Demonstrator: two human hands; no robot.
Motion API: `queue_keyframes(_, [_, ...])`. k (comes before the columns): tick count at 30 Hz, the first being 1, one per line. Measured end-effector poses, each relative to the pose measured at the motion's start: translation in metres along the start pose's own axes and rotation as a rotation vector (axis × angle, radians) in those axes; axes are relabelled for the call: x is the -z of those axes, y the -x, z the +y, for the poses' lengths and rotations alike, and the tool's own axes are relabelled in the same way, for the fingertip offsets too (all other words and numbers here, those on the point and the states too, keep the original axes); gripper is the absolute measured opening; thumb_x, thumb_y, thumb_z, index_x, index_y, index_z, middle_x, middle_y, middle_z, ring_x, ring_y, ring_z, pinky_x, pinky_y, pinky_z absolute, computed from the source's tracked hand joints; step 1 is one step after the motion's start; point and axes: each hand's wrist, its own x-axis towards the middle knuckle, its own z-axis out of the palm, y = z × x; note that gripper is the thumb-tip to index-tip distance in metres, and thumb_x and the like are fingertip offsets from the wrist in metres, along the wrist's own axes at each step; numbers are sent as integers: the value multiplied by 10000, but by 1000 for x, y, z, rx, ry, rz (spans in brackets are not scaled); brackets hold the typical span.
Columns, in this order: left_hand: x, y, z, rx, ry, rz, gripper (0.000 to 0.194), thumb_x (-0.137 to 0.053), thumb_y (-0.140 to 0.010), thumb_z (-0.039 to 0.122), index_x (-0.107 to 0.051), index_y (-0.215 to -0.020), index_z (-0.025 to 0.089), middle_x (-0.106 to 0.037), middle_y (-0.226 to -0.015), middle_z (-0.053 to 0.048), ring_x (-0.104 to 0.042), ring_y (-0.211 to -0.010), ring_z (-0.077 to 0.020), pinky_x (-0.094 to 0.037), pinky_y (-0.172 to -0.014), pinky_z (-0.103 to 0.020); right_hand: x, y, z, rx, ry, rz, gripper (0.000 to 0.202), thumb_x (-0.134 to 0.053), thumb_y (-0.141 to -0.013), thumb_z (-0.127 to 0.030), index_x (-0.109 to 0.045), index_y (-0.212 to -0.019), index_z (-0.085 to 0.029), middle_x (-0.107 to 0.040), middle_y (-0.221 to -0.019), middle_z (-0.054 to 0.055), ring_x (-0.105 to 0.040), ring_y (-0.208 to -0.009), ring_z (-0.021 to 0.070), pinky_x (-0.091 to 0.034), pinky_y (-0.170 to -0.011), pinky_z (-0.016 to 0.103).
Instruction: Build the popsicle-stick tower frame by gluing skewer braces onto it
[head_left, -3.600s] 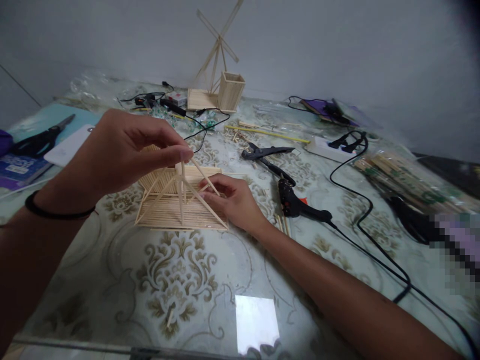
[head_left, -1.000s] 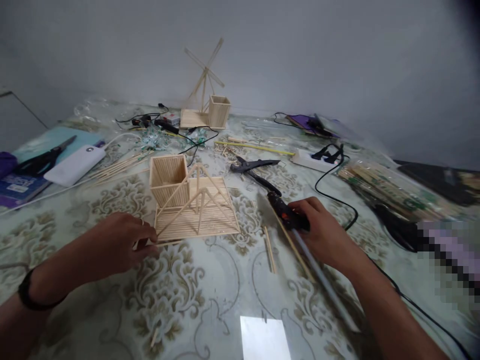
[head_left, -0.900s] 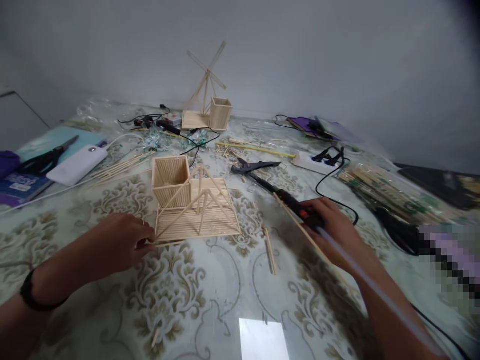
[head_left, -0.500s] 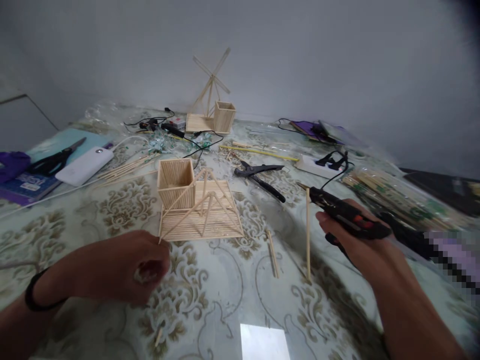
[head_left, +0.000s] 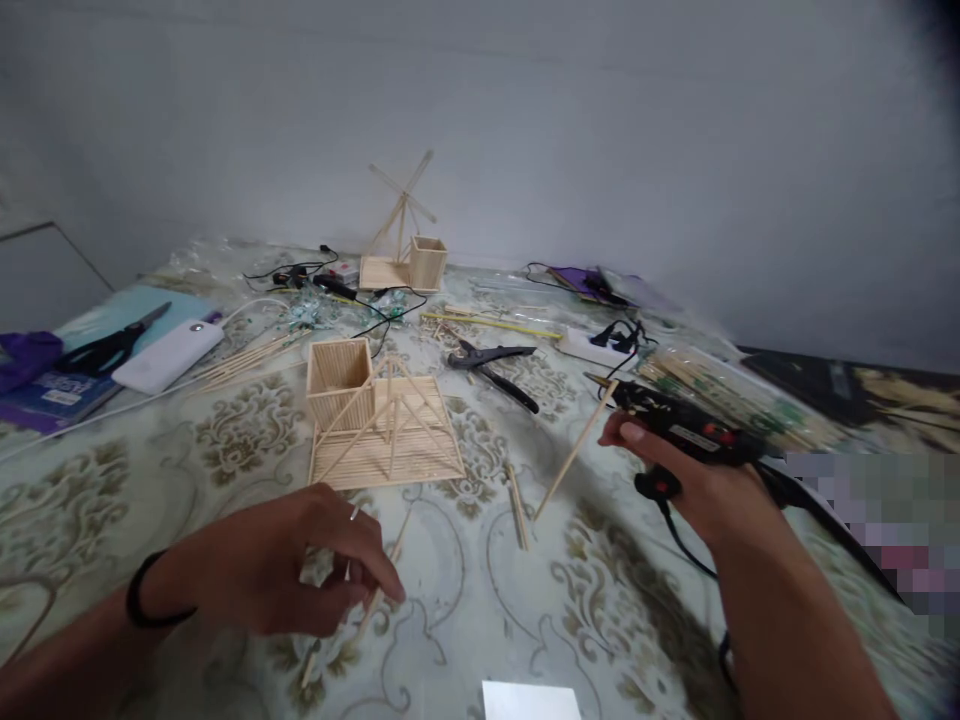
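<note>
My left hand (head_left: 322, 565) is low over the tablecloth, its thumb and fingers closed around a thin wooden stick (head_left: 403, 532) that slants under the fingertips. My right hand (head_left: 694, 475) grips a black hot glue gun (head_left: 686, 425), its nozzle pointing left. Another wooden stick (head_left: 574, 452) slopes down from beside the nozzle; whether my right fingers also hold it, I cannot tell. Beyond my left hand stands a stick-built model: a flat base (head_left: 405, 462), an open square box (head_left: 340, 380) at its back left, and slanted struts (head_left: 391, 405) meeting in peaks.
A similar model with crossed blades (head_left: 405, 195) stands by the wall. Pliers (head_left: 495, 372) lie mid-table, short sticks (head_left: 517, 507) nearer. At left are scissors (head_left: 112, 345) and a white power bank (head_left: 169, 355); at right, a power strip (head_left: 592, 347) and bagged sticks (head_left: 720, 390).
My left hand has moved right, away from the model's front corner, and a stick now shows under its fingers. The stick by the glue gun has swung from upright to slanted.
</note>
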Motion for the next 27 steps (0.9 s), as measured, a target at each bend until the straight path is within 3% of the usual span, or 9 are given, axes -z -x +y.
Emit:
queue_keyframes(4, [-14, -9, -1, -46, -4, 77, 334, -677, -892, 33, -834, -1094, 247, -857, -895, 6, -737, -720, -111, -550, -738, -196, -11, 0, -5, -119, -507, -82, 299, -913, -730, -523, -783, -812, -266, -844, -1058, 116, -789, -1068, 381, -644, -980, 530])
queue_keyframes(7, [-19, -11, -8, -30, 16, 121, 231, -699, -918, 71, -832, -1010, 236, -844, -815, 22, -715, -659, -92, -529, -690, -175, -22, 1, -9, -126, -619, -143, 408, -941, -706, -557, -659, -747, -265, -841, -1122, 106, -783, -1158, 396, -624, -1061, 596])
queue_keyframes(9, [-21, -10, -13, -8, -5, 137, 188, -711, -946, 104, -833, -998, 237, -836, -793, 23, -714, -658, -92, -519, -696, -184, -28, 1, -12, -117, -616, -147, 485, -936, -712, -580, -569, -756, -267, -822, -1048, 82, -795, -1107, 365, -643, -1025, 589])
queue_keyframes(12, [-22, -7, -20, 8, -20, 146, 166, -736, -964, 131, -836, -1019, 252, -838, -802, 26, -725, -671, -97, -515, -735, -214, -35, 1, -16, -142, -622, -97, 533, -964, -678, -567, -534, -798, -276, -718, -847, 10, -771, -893, 267, -668, -874, 471])
queue_keyframes(15, [-23, -6, -25, -10, -1, 175, 150, -735, -1004, 167, -848, -1048, 256, -838, -812, 15, -729, -696, -103, -511, -730, -220, -35, 4, -19, -170, -591, -125, 565, -1006, -606, -542, -543, -769, -263, -658, -770, -10, -695, -761, 216, -600, -695, 359])
queue_keyframes(18, [-23, -7, -28, -23, 26, 191, 126, -748, -1044, 268, -874, -1051, 263, -811, -806, -5, -725, -721, -110, -513, -697, -209, -30, 6, -20, -206, -401, -182, 482, -987, -627, -524, -633, -796, -244, -706, -788, 17, -641, -687, 195, -486, -570, 303])
queue_keyframes(22, [-23, -7, -32, -11, 42, 213, 186, -755, -1048, 398, -892, -1057, 273, -775, -898, -34, -734, -778, -126, -546, -720, -222, -21, 5, -14, -199, -119, -190, 387, -909, -676, -526, -785, -874, -218, -796, -864, 67, -631, -664, 201, -428, -533, 295])
queue_keyframes(27, [-23, -8, -32, 32, 36, 198, 242, -722, -1063, 418, -887, -1018, 245, -811, -910, -57, -752, -803, -167, -586, -769, -268, -12, 2, 4, -104, 31, -257, 366, -794, -804, -557, -844, -901, -208, -632, -587, -15, -512, -519, 149, -366, -482, 268])
